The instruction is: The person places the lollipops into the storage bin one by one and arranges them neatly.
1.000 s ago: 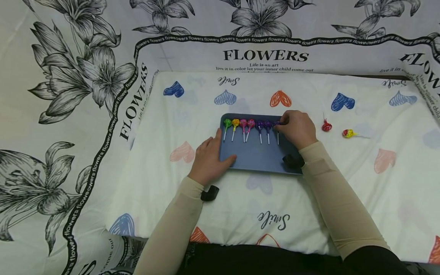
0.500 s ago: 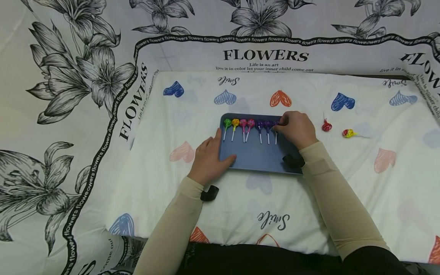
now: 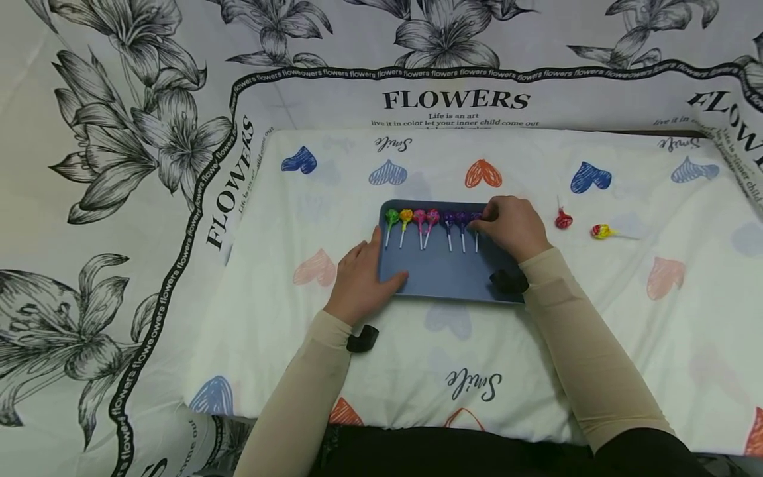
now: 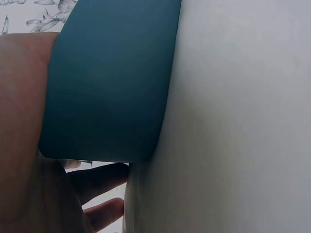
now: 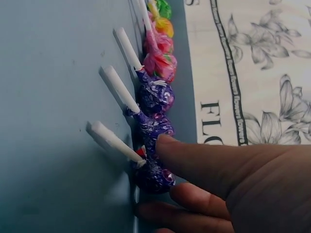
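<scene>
A blue-grey tray (image 3: 438,275) bears a row of lollipops along its far side: a green one (image 3: 391,216), a yellow one (image 3: 406,216), two pink ones and several purple ones. My right hand (image 3: 515,226) pinches the rightmost purple lollipop (image 5: 153,178) by its wrapped head, its white stick pointing toward me. In the right wrist view the thumb tip reaches the neighbouring purple head (image 5: 158,127). My left hand (image 3: 360,278) rests at the tray's left side, index finger along the edge and thumb across the near left corner. The left wrist view shows the tray's side (image 4: 112,82) close up.
Right of the tray, a red lollipop (image 3: 563,218) and a yellow-and-red lollipop (image 3: 603,231) lie on the heart-printed cloth (image 3: 596,344). A flower-printed cloth (image 3: 334,103) surrounds it. A black wrist device (image 3: 507,281) overlaps the tray's near right corner.
My right hand has shifted slightly left with the purple lollipop, bringing it closer to the other purple ones. The left hand stays against the tray. The head view has tilted slightly.
</scene>
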### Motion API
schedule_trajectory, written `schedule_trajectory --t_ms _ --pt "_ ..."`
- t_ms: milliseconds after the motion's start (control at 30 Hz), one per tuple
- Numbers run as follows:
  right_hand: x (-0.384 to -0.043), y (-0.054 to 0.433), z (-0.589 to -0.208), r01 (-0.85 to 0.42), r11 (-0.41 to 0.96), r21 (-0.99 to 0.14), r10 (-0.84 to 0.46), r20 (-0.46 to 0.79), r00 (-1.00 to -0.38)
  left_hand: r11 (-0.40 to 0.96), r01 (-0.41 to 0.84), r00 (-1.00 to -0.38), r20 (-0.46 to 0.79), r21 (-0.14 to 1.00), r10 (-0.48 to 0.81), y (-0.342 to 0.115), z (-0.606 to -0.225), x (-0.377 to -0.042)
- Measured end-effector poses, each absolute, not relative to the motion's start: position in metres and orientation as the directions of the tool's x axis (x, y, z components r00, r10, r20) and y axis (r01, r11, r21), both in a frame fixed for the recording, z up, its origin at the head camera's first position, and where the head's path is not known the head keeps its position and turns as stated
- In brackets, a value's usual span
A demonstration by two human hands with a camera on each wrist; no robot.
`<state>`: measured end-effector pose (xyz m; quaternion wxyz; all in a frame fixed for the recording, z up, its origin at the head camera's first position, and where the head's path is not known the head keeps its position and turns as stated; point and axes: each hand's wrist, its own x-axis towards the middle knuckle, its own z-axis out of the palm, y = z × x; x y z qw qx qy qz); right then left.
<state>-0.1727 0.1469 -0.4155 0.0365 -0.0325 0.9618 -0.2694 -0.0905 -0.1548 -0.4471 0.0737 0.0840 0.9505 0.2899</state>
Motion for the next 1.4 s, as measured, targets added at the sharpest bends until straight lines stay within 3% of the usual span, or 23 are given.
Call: schedule_trajectory --t_ms 1400 --pt "-0.155 0.203 -0.395 -0.03 0.827 -0.562 -0.009 0.04 -0.999 0.818 0.107 -0.976 -0.096 0.565 0.194 -0.153 -0.448 -0.089"
